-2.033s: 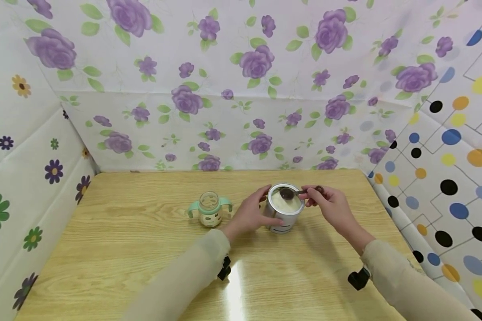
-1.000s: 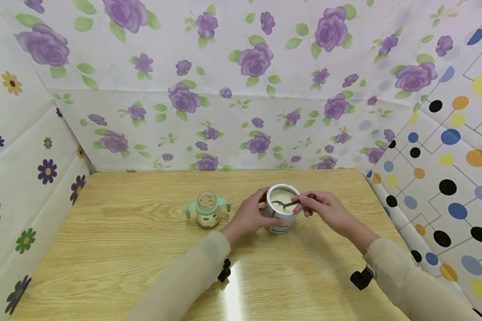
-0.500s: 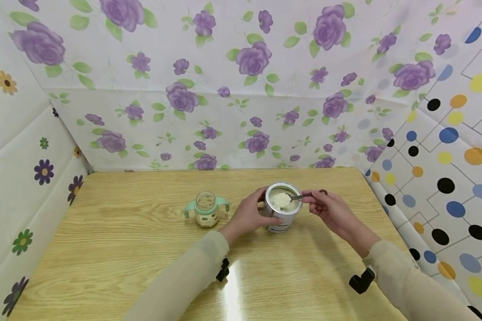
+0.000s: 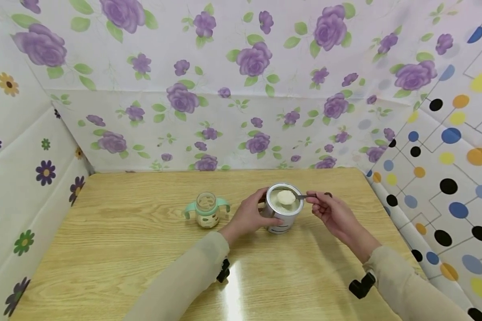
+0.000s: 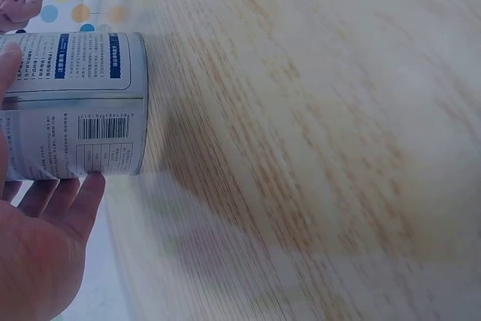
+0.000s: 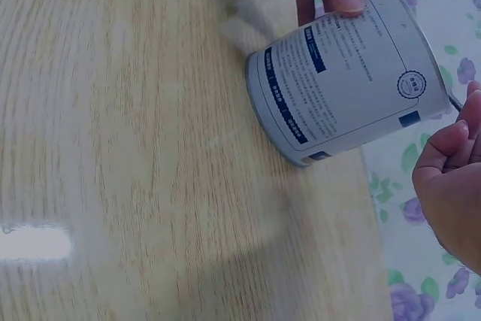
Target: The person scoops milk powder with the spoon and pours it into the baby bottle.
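An open tin of pale powder (image 4: pixel 283 223) stands upright on the table. My left hand (image 4: pixel 249 215) grips it around its left side, thumb in front; the left wrist view shows the fingers against the printed label of the tin (image 5: pixel 75 133). Between thumb and fingers, my right hand (image 4: pixel 337 216) pinches the dark handle of a spoon (image 4: pixel 305 196). The spoon's bowl, over the tin's mouth, carries a rounded heap of powder (image 4: pixel 286 197). In the right wrist view, the tin (image 6: pixel 338 80) hides most of the spoon, and my right hand (image 6: pixel 458 178) is beside its rim.
Left of the tin stands a lidless clear baby bottle (image 4: pixel 207 214) with a mint-green collar and two handles. The wooden table (image 4: pixel 136 249) meets a purple-flowered cloth backdrop (image 4: pixel 225 129) at the back. A dotted sheet (image 4: pixel 446 187) hangs along the right.
The spoon, empty at first over the tin, dipped into the powder and came up heaped. My right hand has drawn slightly to the right; my left hand stays on the tin.
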### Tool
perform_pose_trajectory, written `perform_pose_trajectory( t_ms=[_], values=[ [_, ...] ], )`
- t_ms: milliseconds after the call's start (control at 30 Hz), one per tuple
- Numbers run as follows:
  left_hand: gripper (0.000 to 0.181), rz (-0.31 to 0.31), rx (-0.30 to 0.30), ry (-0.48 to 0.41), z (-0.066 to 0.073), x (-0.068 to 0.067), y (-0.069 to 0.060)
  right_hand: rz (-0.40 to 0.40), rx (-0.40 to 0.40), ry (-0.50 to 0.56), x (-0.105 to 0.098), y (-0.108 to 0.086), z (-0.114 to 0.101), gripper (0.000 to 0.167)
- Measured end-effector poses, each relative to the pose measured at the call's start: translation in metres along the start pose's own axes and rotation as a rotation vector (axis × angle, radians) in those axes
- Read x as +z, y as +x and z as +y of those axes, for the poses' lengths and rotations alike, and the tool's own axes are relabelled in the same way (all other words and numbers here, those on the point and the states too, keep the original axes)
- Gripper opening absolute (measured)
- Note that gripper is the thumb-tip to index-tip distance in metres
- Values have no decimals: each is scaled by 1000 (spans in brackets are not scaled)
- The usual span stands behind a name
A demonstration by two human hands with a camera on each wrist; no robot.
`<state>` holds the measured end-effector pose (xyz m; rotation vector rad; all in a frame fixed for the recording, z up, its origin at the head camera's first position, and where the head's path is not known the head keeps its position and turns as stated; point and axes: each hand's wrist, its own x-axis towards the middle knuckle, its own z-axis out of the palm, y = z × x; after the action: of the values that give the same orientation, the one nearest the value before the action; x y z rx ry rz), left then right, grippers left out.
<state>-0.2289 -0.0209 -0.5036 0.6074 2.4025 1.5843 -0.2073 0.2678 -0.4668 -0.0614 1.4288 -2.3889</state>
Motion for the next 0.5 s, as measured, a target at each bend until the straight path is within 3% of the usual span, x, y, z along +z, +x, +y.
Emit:
perform_pose_trajectory(
  t_ms=[500],
  values=[
    [101,3,-1,17,0,-1,0,4,-27,-35,1,4,3,37]
  ],
)
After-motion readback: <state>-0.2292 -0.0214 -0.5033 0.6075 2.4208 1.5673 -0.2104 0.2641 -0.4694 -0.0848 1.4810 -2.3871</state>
